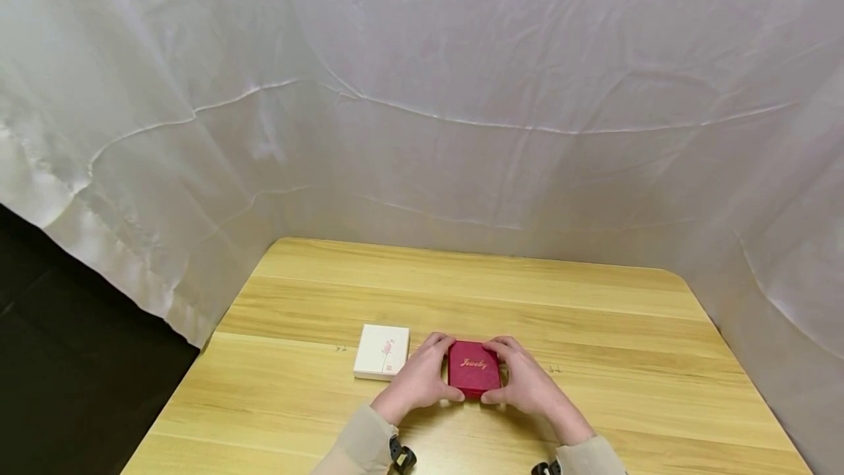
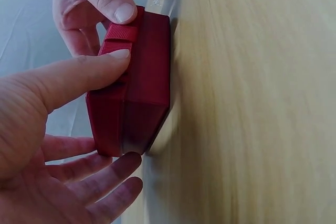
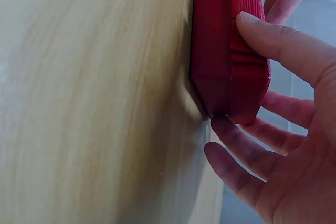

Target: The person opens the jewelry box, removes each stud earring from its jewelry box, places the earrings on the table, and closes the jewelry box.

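A red jewelry box (image 1: 473,366) with gold "Jewelry" lettering sits on the table, its lid on. From the left side my left hand (image 1: 424,378) grips it, thumb at the front edge and fingers toward the far corner. My right hand (image 1: 525,381) holds the opposite side in the same way. In the left wrist view the thumb rests beside a ribbed red ribbon (image 2: 122,32) on the lid's front side. The right wrist view shows the right thumb (image 3: 278,43) against that side too, with the fingers spread around the lower corner.
Left of my left hand lies a white box (image 1: 381,349) with a pink flower print. Small thin pieces (image 1: 341,348) lie beyond it to the left, and similar ones (image 1: 554,369) to the right. Pale curtains (image 1: 461,167) surround the wooden table (image 1: 297,402).
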`<state>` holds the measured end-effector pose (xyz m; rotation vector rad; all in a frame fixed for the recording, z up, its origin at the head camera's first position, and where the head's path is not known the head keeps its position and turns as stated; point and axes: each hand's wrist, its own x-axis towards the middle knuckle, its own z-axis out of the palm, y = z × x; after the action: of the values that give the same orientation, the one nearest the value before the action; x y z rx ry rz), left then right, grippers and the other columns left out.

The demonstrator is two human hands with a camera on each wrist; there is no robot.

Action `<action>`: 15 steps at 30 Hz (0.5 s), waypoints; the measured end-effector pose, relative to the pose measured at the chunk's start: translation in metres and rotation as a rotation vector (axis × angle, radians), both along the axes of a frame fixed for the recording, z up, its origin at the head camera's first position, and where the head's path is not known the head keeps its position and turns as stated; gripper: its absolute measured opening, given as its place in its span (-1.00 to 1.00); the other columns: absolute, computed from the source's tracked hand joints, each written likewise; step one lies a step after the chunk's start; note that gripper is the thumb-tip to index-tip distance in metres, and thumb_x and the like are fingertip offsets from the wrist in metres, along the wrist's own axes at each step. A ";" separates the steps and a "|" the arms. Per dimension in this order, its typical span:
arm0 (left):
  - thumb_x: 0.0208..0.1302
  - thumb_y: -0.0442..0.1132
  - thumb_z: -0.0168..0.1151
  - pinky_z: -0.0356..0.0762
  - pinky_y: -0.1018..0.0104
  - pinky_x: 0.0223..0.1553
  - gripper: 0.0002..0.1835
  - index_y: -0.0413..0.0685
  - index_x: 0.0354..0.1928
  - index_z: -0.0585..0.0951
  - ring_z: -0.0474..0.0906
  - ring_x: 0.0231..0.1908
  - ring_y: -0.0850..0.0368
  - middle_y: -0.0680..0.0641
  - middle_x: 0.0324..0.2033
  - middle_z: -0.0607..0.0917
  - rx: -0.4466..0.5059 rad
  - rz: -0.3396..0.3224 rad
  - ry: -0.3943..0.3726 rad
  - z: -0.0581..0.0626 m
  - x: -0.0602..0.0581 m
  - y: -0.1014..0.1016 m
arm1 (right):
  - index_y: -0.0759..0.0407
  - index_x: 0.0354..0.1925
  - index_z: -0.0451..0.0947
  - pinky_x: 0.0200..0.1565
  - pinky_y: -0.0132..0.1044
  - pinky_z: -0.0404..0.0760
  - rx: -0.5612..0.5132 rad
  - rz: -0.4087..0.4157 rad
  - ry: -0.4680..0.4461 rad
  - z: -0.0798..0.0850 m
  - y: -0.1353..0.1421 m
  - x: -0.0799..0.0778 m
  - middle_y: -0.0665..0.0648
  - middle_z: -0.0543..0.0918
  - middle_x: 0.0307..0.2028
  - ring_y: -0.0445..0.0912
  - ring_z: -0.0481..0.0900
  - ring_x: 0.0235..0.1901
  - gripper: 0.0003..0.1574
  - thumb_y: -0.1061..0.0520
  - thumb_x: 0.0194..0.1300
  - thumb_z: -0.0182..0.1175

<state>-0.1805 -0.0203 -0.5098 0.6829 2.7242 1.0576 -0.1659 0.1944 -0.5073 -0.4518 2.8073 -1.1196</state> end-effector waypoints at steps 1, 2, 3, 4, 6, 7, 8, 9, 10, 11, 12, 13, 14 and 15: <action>-0.24 -0.15 0.66 0.45 0.09 0.19 0.01 -0.27 0.33 0.39 0.49 0.11 -0.03 -0.10 0.19 0.47 0.000 -0.001 0.001 0.000 0.000 0.000 | 0.32 0.23 0.45 0.15 0.09 0.47 0.000 0.001 0.000 0.000 0.000 0.000 0.16 0.45 0.16 0.05 0.53 0.06 0.03 0.16 -0.24 0.64; -0.24 -0.15 0.66 0.45 0.09 0.19 0.01 -0.27 0.33 0.39 0.49 0.11 -0.03 -0.10 0.19 0.47 -0.002 0.000 0.002 0.000 0.000 0.000 | 0.32 0.22 0.45 0.15 0.10 0.47 0.001 0.001 0.000 -0.001 0.000 0.000 0.16 0.45 0.16 0.05 0.53 0.06 0.03 0.16 -0.25 0.64; -0.25 -0.15 0.66 0.45 0.09 0.19 0.01 -0.27 0.32 0.39 0.49 0.11 -0.03 -0.10 0.19 0.47 -0.003 0.000 0.004 0.000 0.000 0.000 | 0.32 0.22 0.45 0.15 0.10 0.47 0.001 0.003 0.001 -0.001 0.000 0.000 0.16 0.45 0.16 0.06 0.52 0.06 0.03 0.15 -0.26 0.64; -0.25 -0.15 0.66 0.45 0.09 0.19 0.01 -0.27 0.32 0.39 0.49 0.12 -0.04 -0.11 0.19 0.46 -0.008 0.002 0.002 -0.001 0.000 0.001 | 0.32 0.22 0.45 0.15 0.11 0.47 0.004 0.006 0.003 -0.001 0.000 0.000 0.17 0.45 0.16 0.07 0.52 0.06 0.04 0.15 -0.26 0.65; -0.26 -0.15 0.67 0.44 0.08 0.20 0.02 -0.27 0.33 0.38 0.48 0.13 -0.05 -0.12 0.20 0.46 -0.018 0.005 0.004 -0.001 0.000 0.001 | 0.31 0.21 0.45 0.15 0.12 0.47 0.013 0.008 0.005 -0.001 0.000 0.000 0.17 0.45 0.15 0.08 0.52 0.06 0.04 0.14 -0.28 0.65; -0.27 -0.14 0.67 0.43 0.07 0.21 0.03 -0.28 0.33 0.38 0.47 0.14 -0.06 -0.13 0.21 0.46 -0.023 0.007 0.006 -0.002 0.000 0.001 | 0.31 0.21 0.46 0.15 0.12 0.47 0.018 0.008 0.006 -0.001 0.000 0.000 0.17 0.45 0.15 0.08 0.51 0.07 0.05 0.14 -0.29 0.65; -0.27 -0.14 0.67 0.43 0.06 0.21 0.03 -0.29 0.33 0.38 0.47 0.15 -0.07 -0.14 0.21 0.45 -0.028 0.009 0.008 -0.002 0.000 0.001 | 0.31 0.21 0.45 0.15 0.12 0.47 0.024 0.007 0.007 -0.002 -0.001 -0.001 0.17 0.45 0.14 0.09 0.51 0.07 0.05 0.15 -0.29 0.66; -0.28 -0.15 0.67 0.43 0.05 0.21 0.04 -0.29 0.33 0.38 0.46 0.15 -0.07 -0.14 0.22 0.45 -0.028 0.010 0.006 -0.003 0.000 0.001 | 0.31 0.21 0.46 0.15 0.12 0.47 0.029 0.005 0.009 -0.001 -0.001 -0.001 0.17 0.46 0.14 0.09 0.51 0.07 0.05 0.15 -0.30 0.66; -0.27 -0.15 0.67 0.42 0.05 0.22 0.04 -0.29 0.33 0.37 0.46 0.16 -0.08 -0.15 0.22 0.45 -0.029 0.012 0.003 -0.003 0.000 0.001 | 0.30 0.21 0.45 0.15 0.12 0.47 0.036 0.004 0.012 -0.001 -0.001 -0.001 0.18 0.46 0.14 0.09 0.51 0.07 0.05 0.15 -0.30 0.66; -0.27 -0.15 0.67 0.42 0.04 0.22 0.05 -0.29 0.34 0.37 0.46 0.16 -0.08 -0.15 0.23 0.45 -0.028 0.013 0.002 -0.004 0.000 0.001 | 0.31 0.20 0.45 0.16 0.12 0.47 0.038 0.003 0.015 -0.001 -0.002 -0.001 0.18 0.46 0.14 0.10 0.51 0.07 0.05 0.15 -0.31 0.66; -0.28 -0.15 0.68 0.43 0.03 0.21 0.05 -0.29 0.33 0.37 0.46 0.16 -0.09 -0.16 0.22 0.45 -0.030 0.012 0.006 -0.004 -0.001 0.001 | 0.31 0.20 0.45 0.16 0.12 0.46 0.041 0.003 0.018 -0.001 -0.002 -0.001 0.19 0.45 0.13 0.10 0.50 0.07 0.05 0.16 -0.31 0.66; -0.29 -0.15 0.68 0.43 0.03 0.21 0.05 -0.30 0.34 0.37 0.46 0.15 -0.09 -0.16 0.22 0.45 -0.031 0.012 0.008 -0.004 -0.001 0.002 | 0.31 0.20 0.45 0.16 0.12 0.46 0.042 0.002 0.021 -0.001 -0.002 -0.001 0.19 0.45 0.13 0.10 0.50 0.07 0.05 0.17 -0.32 0.66; -0.29 -0.16 0.68 0.43 0.03 0.20 0.06 -0.30 0.34 0.36 0.46 0.15 -0.10 -0.16 0.23 0.44 -0.032 0.012 0.008 -0.005 -0.001 0.002 | 0.30 0.20 0.45 0.16 0.12 0.47 0.043 0.000 0.025 -0.001 -0.003 -0.001 0.19 0.45 0.13 0.10 0.50 0.06 0.05 0.17 -0.32 0.66; -0.29 -0.16 0.68 0.43 0.04 0.21 0.06 -0.29 0.34 0.36 0.46 0.15 -0.09 -0.16 0.23 0.44 -0.034 0.012 0.007 -0.005 -0.001 0.002 | 0.30 0.19 0.45 0.15 0.12 0.47 0.044 -0.001 0.027 -0.001 -0.003 -0.001 0.19 0.46 0.13 0.10 0.50 0.06 0.05 0.17 -0.33 0.67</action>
<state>-0.1817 -0.0181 -0.5149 0.6663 2.7489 1.0114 -0.1668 0.1915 -0.5085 -0.4653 2.8495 -1.0580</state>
